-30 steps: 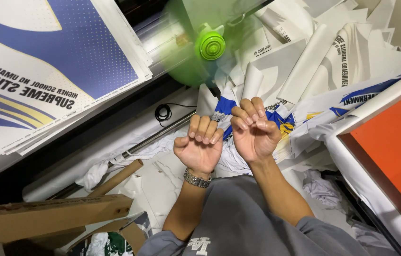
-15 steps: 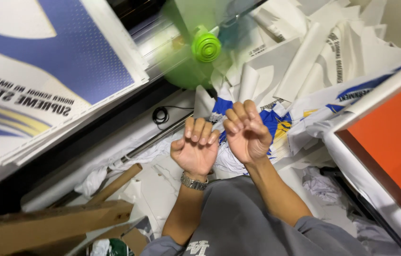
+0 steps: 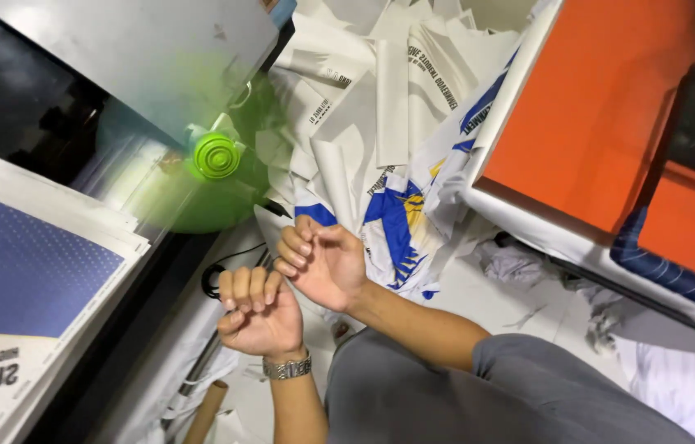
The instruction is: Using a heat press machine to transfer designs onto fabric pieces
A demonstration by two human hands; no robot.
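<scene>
Green plastic fan (image 3: pixel 217 156), its blades a spinning blur, marks the middle of this cluttered workspace. My two bare hands are raised just on my side of it. My left hand (image 3: pixel 261 316), with a metal wristwatch (image 3: pixel 287 367) at the wrist, is nearer me than the fan; its grip is clenched into a loose fist with nothing visible inside. My right hand (image 3: pixel 323 263) sits beside it, between the left hand and the fan. Its fingers are bent in toward the thumb, and I cannot tell whether they pinch anything small.

The things nearest my hands are the loose white paper sheets printed in blue and yellow (image 3: pixel 397 214), heaped to the right of the fan and just beyond my right hand, though not touching it. A thin black cable (image 3: pixel 214 279) loops below the fan, close to my left knuckles. Farther right of the fan stands a flat orange panel in a white frame (image 3: pixel 602 107). To the fan's left lies a stack of large blue-and-white printed posters (image 3: pixel 27 271).

As I judge it, the work calls for care with both hands. My fingers are best held low and clear of the turning blades, my wrists clear of the cable, and any reach into the sheets is best made from the side away from the fan.
</scene>
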